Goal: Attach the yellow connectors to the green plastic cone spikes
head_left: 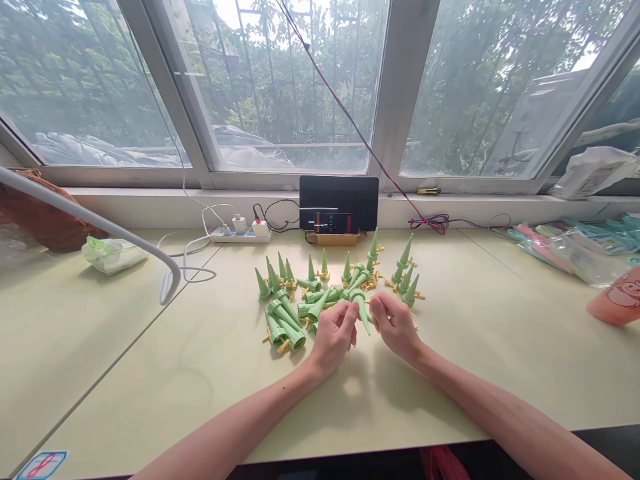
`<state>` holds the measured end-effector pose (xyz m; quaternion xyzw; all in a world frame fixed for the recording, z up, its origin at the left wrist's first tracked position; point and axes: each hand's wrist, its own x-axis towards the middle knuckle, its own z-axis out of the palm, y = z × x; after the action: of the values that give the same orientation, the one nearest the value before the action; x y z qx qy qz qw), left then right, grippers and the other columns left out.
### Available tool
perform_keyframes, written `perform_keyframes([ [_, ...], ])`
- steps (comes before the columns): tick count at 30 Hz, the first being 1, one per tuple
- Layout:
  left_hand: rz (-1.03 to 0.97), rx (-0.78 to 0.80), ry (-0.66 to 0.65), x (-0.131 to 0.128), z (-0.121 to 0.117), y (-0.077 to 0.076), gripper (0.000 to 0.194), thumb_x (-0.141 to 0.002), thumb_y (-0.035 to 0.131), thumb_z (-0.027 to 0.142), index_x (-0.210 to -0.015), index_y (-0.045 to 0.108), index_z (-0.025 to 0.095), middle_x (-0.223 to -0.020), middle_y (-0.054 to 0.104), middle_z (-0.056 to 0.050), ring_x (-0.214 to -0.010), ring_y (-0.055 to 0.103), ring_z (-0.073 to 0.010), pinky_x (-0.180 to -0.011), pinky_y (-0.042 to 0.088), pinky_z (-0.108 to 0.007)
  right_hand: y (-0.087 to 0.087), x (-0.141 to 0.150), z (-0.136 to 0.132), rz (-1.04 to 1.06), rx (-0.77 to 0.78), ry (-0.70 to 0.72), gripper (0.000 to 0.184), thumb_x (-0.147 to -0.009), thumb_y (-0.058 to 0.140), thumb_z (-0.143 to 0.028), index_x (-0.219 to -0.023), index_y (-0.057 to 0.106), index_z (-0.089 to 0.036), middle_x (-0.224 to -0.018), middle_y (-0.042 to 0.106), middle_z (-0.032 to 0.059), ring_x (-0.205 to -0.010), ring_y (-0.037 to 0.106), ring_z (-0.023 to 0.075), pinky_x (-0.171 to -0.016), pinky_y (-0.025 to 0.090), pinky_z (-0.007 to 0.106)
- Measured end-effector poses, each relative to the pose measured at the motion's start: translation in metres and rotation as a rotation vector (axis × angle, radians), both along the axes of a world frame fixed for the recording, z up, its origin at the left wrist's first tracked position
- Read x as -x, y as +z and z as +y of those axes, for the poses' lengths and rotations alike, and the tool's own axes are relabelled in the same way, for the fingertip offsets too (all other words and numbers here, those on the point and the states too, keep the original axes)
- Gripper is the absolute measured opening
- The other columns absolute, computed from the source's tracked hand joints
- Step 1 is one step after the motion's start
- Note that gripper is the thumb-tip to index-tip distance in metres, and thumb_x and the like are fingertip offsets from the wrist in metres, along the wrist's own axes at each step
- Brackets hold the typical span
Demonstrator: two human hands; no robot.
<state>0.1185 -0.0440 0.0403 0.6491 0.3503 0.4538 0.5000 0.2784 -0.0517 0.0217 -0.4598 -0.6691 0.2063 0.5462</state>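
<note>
My left hand (336, 332) is closed on a green plant watering spike (364, 315), gripping it by its wide collar end, with the tip angled down. My right hand (395, 325) sits just right of it, thumb and finger pinched on a small yellow valve at the spike's collar; the fingers mostly cover this valve. Behind the hands lies a pile of loose green spikes (313, 310). Several upright spikes (263, 285) stand at the left, more spikes (411, 292) at the right. Small yellow valves (371, 283) are scattered among them.
A black tablet (339, 193) with a phone (336, 223) before it stands at the window. To the left are a power strip (241, 235), a tissue pack (114, 255) and a grey metal bar (100, 207). A pink cup (617, 299) and plastic bags (583, 248) are at right.
</note>
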Motion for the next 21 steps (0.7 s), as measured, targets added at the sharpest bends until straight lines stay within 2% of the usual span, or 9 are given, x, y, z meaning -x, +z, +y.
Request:
perform_keyframes([
  [3,0.02,0.01,-0.012,-0.0002,-0.0014,0.0013,0.045,-0.094,0.052,0.058,-0.073,0.049,0.019,-0.044,0.049,0.007,-0.038,0.043,-0.0092,-0.047,0.035,-0.022,0.0002,-0.0003,0.0006,0.026,0.005,0.003,0.047,-0.105,0.038,-0.05,-0.067,0.04,-0.023,-0.052,0.042,-0.0044,-0.047,0.038,0.0122,-0.048,0.032,0.027],
  [12,0.041,-0.015,-0.036,-0.0013,-0.0031,0.0012,0.034,-0.096,0.054,0.05,-0.091,0.055,0.017,-0.05,0.048,0.007,-0.039,0.045,-0.0097,-0.042,0.036,-0.023,0.0006,-0.0015,0.0014,0.039,0.009,-0.011,0.048,-0.104,0.037,-0.052,-0.067,0.038,-0.023,-0.052,0.042,-0.0043,-0.047,0.038,0.0119,-0.047,0.032,0.027],
  [21,0.024,-0.074,-0.056,-0.0023,-0.0011,-0.0008,0.021,-0.096,0.054,0.038,-0.092,0.059,0.019,-0.057,0.046,0.004,-0.042,0.045,-0.0093,-0.041,0.036,-0.022,0.0021,-0.0004,0.0003,0.034,0.01,-0.014,0.048,-0.105,0.035,-0.052,-0.066,0.037,-0.024,-0.052,0.041,-0.0042,-0.046,0.038,0.0123,-0.046,0.032,0.027],
])
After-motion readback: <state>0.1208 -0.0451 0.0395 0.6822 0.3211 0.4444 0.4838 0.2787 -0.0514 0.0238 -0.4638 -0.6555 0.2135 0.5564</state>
